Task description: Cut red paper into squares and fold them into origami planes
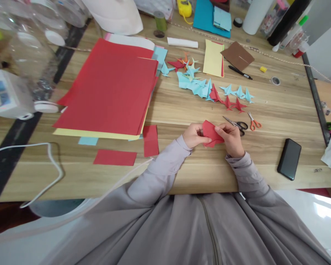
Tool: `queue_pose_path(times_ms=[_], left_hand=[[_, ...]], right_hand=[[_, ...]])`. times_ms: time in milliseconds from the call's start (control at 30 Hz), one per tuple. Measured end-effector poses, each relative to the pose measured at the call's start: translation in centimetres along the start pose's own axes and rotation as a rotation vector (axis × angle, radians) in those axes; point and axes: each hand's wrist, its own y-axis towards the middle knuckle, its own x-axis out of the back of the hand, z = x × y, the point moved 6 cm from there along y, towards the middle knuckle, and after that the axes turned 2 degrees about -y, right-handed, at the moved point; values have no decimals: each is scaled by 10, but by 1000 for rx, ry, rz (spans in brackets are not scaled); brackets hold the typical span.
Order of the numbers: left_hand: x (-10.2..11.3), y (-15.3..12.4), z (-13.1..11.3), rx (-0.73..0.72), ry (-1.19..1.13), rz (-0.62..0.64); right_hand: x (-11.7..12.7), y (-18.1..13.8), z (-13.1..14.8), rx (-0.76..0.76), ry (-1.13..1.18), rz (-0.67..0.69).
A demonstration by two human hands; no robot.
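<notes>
Both hands hold a folded piece of red paper (212, 133) just above the wooden table (182, 110). My left hand (193, 135) pinches its left side, fingers closed on it. My right hand (232, 138) grips the right side, thumb on top. Behind the hands lies a spread of folded paper cranes, light blue (194, 85), red (234, 104) and an orange one (185, 59). Two pairs of scissors lie just past my right hand, one black-handled (238, 124), one orange-handled (254, 122).
A big stack of red sheets (110, 88) over yellow paper fills the left. Red offcuts (115, 157) lie near the front edge. A black phone (289, 159) rests at the right. A pen (239, 72), yellow paper (213, 57), brown card (237, 55), plastic bottles (30, 44) and a white cable (52, 162) are around.
</notes>
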Motion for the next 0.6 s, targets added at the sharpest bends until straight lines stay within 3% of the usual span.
queue_pose_path(times_ms=[133, 267, 367, 500, 600], left_hand=[[-1, 0, 0, 12, -22, 6], [4, 1, 2, 6, -43, -83], [10, 3, 4, 0, -80, -176], [16, 4, 2, -37, -95, -268], [16, 3, -2, -74, -84, -298]], right_hand=[[15, 3, -2, 22, -9, -157], [25, 5, -5, 22, -12, -241], [17, 4, -7, -2, 20, -173], [-6, 0, -5, -19, 30, 57], [-12, -2, -6, -30, -22, 105]])
